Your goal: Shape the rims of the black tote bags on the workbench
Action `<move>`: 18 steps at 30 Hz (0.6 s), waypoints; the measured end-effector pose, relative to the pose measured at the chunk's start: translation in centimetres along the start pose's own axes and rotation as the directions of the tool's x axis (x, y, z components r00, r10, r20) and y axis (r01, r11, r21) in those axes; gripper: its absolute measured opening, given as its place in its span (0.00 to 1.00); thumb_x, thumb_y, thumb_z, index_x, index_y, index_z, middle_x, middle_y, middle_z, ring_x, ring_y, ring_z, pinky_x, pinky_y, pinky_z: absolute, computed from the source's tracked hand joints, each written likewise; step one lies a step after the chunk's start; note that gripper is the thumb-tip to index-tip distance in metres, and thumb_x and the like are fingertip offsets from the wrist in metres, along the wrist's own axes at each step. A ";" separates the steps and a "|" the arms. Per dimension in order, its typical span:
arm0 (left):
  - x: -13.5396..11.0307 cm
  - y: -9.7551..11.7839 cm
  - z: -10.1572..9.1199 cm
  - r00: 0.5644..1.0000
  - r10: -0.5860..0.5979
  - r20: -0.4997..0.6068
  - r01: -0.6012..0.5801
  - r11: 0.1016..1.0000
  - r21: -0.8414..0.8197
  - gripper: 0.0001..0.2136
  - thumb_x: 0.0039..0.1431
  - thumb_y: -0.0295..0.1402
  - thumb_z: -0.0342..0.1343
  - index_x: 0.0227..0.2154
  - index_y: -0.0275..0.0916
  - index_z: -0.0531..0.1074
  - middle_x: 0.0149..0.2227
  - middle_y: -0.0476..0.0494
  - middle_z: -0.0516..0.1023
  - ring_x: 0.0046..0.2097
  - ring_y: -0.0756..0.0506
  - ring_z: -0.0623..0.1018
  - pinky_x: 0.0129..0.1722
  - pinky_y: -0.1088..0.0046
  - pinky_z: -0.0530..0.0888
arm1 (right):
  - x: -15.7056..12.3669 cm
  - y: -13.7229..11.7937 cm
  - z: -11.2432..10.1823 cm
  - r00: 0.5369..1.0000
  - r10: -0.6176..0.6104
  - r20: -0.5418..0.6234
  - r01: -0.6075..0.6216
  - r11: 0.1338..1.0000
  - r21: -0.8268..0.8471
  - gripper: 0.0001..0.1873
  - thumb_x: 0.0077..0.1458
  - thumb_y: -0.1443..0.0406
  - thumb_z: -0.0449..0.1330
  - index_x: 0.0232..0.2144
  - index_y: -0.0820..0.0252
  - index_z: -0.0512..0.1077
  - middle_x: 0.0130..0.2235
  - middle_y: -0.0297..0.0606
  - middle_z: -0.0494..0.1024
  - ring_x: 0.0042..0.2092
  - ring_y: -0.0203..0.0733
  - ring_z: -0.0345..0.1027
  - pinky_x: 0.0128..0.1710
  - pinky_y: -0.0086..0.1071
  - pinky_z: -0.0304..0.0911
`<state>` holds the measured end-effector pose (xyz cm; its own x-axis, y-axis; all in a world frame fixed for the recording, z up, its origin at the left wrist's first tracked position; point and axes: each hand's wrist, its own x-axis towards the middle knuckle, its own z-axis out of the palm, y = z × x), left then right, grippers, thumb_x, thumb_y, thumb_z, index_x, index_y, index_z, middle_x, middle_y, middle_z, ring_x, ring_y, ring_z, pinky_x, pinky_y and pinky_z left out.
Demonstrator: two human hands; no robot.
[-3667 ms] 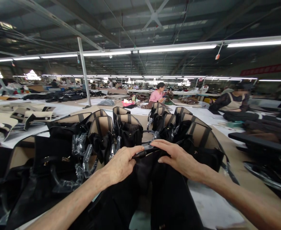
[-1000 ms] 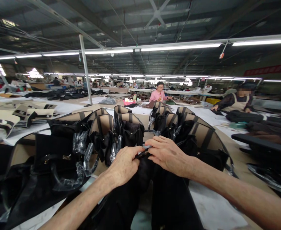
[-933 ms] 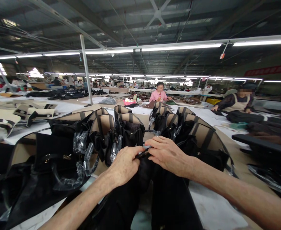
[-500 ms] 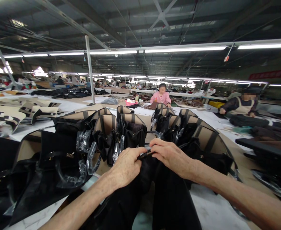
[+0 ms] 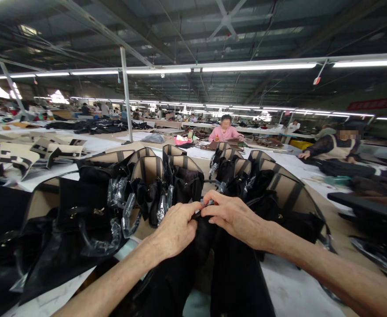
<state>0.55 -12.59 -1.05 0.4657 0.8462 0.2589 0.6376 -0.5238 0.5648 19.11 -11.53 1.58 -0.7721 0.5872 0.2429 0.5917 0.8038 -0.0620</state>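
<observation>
My left hand is closed, its thumb and index finger pinching a narrow black strap. Fingertips of my right hand meet those of the left over the same strap, bent and pressed together. Most of the strap is hidden by the fingers. Black fabric hangs below both hands; whether it is a bag or clothing I cannot tell. Just beyond the hands stands a black handbag with a beige panel, and another black handbag is left of it.
More black handbags with plastic-wrapped handles crowd the left side, and another handbag stands at right. Cream and black pieces lie far left. Across the table sit a person in pink and a person in an apron.
My right hand has shifted slightly left, so its fingertips now meet the left hand's. Less of the strap shows between them. The view has turned a little to the left.
</observation>
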 end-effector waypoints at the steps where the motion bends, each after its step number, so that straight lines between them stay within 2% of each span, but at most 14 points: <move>1: 0.0 0.0 0.0 1.000 0.004 0.003 -0.004 1.000 -0.002 0.20 0.44 0.21 0.42 0.39 0.42 0.69 0.36 0.50 0.74 0.39 0.46 0.71 0.40 0.74 0.65 | 0.0 0.0 0.1 1.000 0.008 -0.001 -0.008 1.000 -0.002 0.11 0.53 0.72 0.49 0.34 0.56 0.69 0.41 0.34 0.64 0.37 0.34 0.62 0.39 0.29 0.59; 4: 0.0 0.0 -0.1 1.000 0.012 0.011 -0.012 1.000 0.001 0.21 0.44 0.20 0.42 0.40 0.43 0.68 0.35 0.50 0.74 0.38 0.47 0.72 0.39 0.75 0.65 | 0.1 0.0 0.2 0.999 0.039 -0.012 -0.039 0.999 0.001 0.08 0.52 0.72 0.51 0.31 0.57 0.68 0.41 0.33 0.64 0.35 0.33 0.61 0.38 0.28 0.59; 11: 0.1 0.0 -0.1 1.000 -0.006 0.003 0.006 1.000 0.009 0.19 0.44 0.20 0.42 0.37 0.43 0.68 0.35 0.51 0.74 0.38 0.47 0.71 0.39 0.75 0.65 | 0.2 -0.1 0.5 0.999 0.044 -0.002 -0.044 0.999 0.001 0.08 0.50 0.72 0.53 0.33 0.56 0.66 0.41 0.33 0.63 0.37 0.33 0.61 0.40 0.28 0.58; 15: 0.0 -0.2 0.0 1.000 -0.008 -0.006 0.008 1.000 0.006 0.20 0.44 0.21 0.42 0.40 0.43 0.68 0.36 0.50 0.74 0.39 0.47 0.71 0.39 0.74 0.65 | 0.2 -0.1 0.6 0.999 0.038 -0.024 -0.037 0.999 0.023 0.05 0.50 0.73 0.53 0.28 0.58 0.66 0.41 0.32 0.63 0.35 0.32 0.61 0.37 0.27 0.58; 18: 0.0 -0.3 0.1 1.000 -0.012 -0.001 0.012 1.000 -0.001 0.20 0.45 0.21 0.42 0.40 0.42 0.68 0.36 0.49 0.74 0.39 0.47 0.71 0.39 0.75 0.65 | 0.1 0.0 0.6 1.000 0.005 -0.030 -0.005 1.000 0.023 0.08 0.52 0.73 0.51 0.25 0.59 0.66 0.43 0.33 0.63 0.36 0.32 0.61 0.37 0.27 0.58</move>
<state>0.40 -12.50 -1.24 0.4574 0.8527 0.2524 0.6430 -0.5132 0.5685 18.89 -11.42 1.07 -0.7616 0.5885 0.2714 0.5900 0.8029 -0.0854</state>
